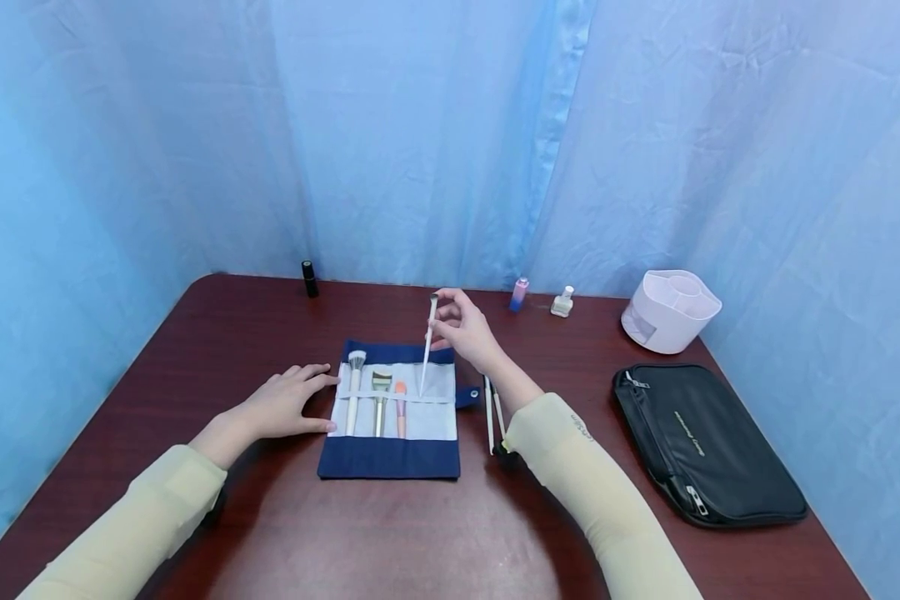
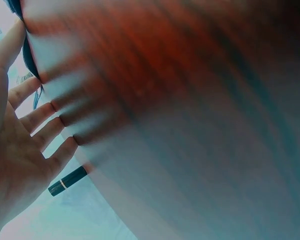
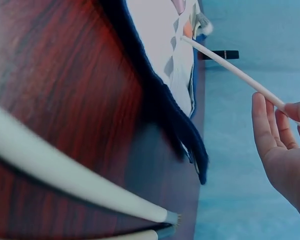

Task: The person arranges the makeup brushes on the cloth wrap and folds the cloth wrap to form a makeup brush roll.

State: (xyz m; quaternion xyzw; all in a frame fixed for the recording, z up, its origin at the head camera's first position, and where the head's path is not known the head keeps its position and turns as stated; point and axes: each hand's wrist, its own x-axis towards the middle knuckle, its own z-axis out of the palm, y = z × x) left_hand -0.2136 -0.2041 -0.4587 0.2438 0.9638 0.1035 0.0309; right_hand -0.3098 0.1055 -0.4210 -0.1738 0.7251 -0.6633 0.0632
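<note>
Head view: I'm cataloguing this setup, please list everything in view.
Brush roll: 1, navy and grey, centre
Stowed brushes: 3, white, gold, pink, in roll
Held brush: 1, white, over roll
Loose brushes: 2, pale, right of roll
Tube: 1, black, back left
Bottles: 2, pink-blue, whitish, back
Organiser: 1, pale lilac, back right
Zip case: 1, black, right
Table: 1, reddish, beneath
Curtains: count unclear, blue, around table
Dark items: 2, unclear, by sleeves
Sleeves: 2, cream, on forearms
Left hand: 1, bare, roll's left edge
Right hand: 1, bare, pinching held brush
</note>
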